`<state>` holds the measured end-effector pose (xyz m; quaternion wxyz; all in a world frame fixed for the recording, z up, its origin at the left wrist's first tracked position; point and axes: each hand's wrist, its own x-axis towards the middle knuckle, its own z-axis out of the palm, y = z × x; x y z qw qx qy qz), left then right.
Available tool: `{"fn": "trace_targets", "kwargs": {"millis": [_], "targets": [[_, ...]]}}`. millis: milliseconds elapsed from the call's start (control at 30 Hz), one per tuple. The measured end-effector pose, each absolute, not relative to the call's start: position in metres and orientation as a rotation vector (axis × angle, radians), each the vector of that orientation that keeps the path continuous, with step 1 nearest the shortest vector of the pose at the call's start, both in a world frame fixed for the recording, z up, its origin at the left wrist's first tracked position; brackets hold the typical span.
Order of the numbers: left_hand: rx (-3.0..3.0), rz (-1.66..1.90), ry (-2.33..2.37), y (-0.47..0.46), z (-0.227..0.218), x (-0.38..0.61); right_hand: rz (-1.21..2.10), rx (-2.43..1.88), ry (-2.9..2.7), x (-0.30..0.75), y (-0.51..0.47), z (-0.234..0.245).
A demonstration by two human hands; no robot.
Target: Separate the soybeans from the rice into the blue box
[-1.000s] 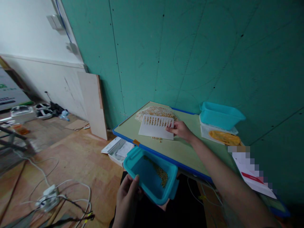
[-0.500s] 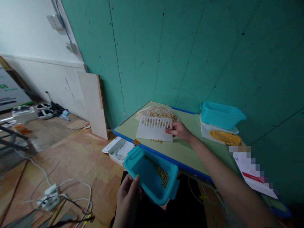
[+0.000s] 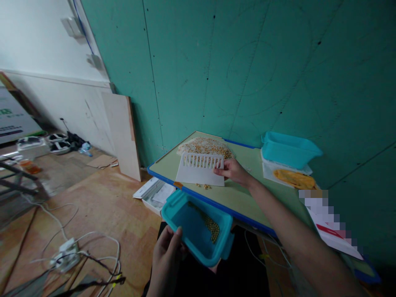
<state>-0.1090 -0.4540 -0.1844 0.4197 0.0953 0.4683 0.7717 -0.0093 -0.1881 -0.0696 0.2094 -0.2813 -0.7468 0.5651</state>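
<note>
My left hand (image 3: 169, 247) grips the near left rim of a blue plastic container (image 3: 188, 233), held tilted below the table edge. Inside it, soybeans (image 3: 212, 229) lie gathered along the right side. With fingers closed on its right edge, my right hand (image 3: 232, 170) holds a white slotted scraper (image 3: 201, 173) over the table. Behind the scraper spreads a pile of mixed soybeans and white grains (image 3: 204, 145). A few loose soybeans (image 3: 204, 186) sit just in front of its lower edge.
The light green table (image 3: 247, 198) has a blue edge and stands against a green wall. At its right are another blue container (image 3: 289, 150), an orange-yellow cloth-like item (image 3: 293, 178) and a white-and-red sheet (image 3: 331, 231). Cables and a power strip (image 3: 66, 253) lie on the floor.
The white scraper has shifted slightly toward me and left in my right hand. The loose soybeans at its front edge are a little nearer the table edge. The held container stays about still.
</note>
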Motion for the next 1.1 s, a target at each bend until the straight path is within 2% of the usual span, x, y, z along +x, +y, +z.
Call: {"fn": "trace_targets", "kwargs": {"millis": [333,533,767,1100], "targets": [[0.322,1.885,1.179,-0.456,-0.19,-0.113,1.528,-0.843,-2.02,0.002,-0.184,-0.057],[0.344,1.879,1.169,-0.457,-0.19,-0.111,1.384,-0.999,-1.975,0.05,-0.191,-0.048],[0.28,1.905,1.168,-0.454,-0.186,-0.104,1.298,-1.17,-1.897,0.107,-0.206,-0.055],[0.299,1.898,1.132,-0.455,-0.185,-0.105,1.355,-1.173,-1.885,0.106,-0.212,-0.063]]}}
